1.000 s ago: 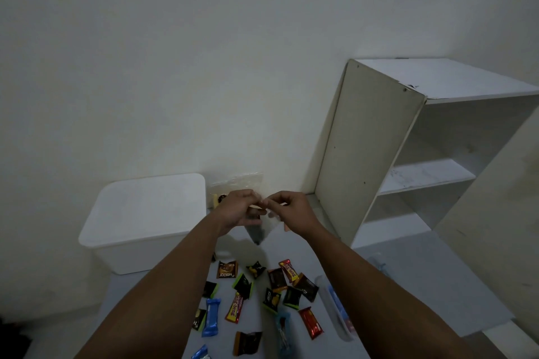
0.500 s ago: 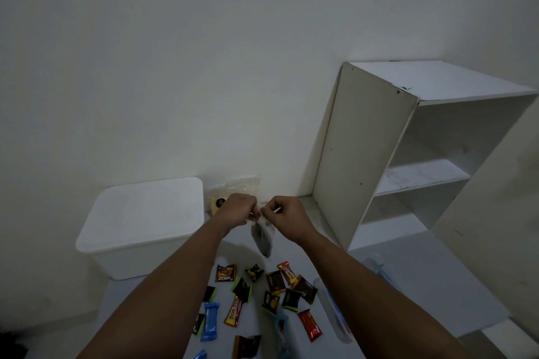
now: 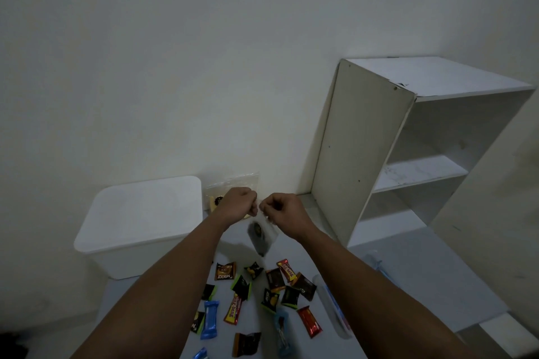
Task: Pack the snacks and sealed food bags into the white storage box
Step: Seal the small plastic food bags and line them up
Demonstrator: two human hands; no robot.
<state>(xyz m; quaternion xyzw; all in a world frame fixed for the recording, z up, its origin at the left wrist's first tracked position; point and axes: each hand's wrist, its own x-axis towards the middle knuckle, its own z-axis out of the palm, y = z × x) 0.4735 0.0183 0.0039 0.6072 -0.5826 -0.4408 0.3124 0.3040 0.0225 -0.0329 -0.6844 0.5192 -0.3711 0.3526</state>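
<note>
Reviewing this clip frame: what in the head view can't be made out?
- Inside of the white storage box: its lid is on.
- Contents of the small clear bag pinched by the left hand and right hand: a dark blur.
- Second clear bag at the wall: its lower part is behind the left hand.
- Snack at the bottom: cut off by the frame edge.
- Most wrapper print: too small, dim.

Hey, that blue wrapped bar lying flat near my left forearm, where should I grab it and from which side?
Take the blue wrapped bar across its middle, pinching the two long edges from above. It lies flat on the surface with its long axis running toward and away from you, so the narrow width suits a pinch. Its crimped ends look thin and would likely slip. The left hand is nearest, though both hands now hold a small clear bag.
</note>
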